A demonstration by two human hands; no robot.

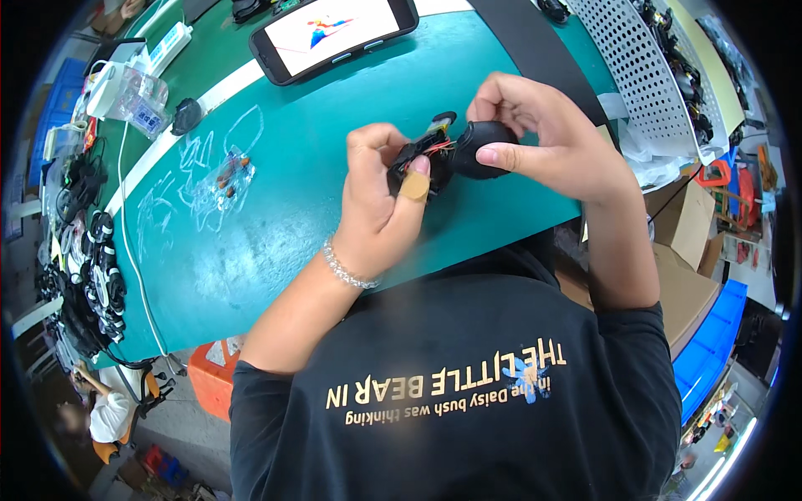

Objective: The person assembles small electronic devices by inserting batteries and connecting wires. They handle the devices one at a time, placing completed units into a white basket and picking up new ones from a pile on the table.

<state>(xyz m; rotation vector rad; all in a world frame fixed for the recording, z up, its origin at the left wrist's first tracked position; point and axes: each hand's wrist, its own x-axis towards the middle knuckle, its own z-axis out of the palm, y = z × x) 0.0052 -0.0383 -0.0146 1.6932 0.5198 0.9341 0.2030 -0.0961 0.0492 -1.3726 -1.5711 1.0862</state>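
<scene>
Over the green table, my left hand [380, 188] is closed around a black plastic housing [434, 171] with thin red and other coloured wires at its opened side. A tan bandage wraps the thumb, which presses on the housing. My right hand [539, 134] grips a black rounded shell [483, 150], shaped like a headphone ear cup, between thumb and fingers. The shell sits close beside the housing, and the wires run toward it. Whether the two parts touch is hard to make out.
A phone [334, 37] with a lit screen stands at the far side. To the left lie a clear bag of small brown parts [234, 175], a white cable [125, 209] and piled black headsets [83, 284]. A perforated grey bin [643, 75] stands at the right.
</scene>
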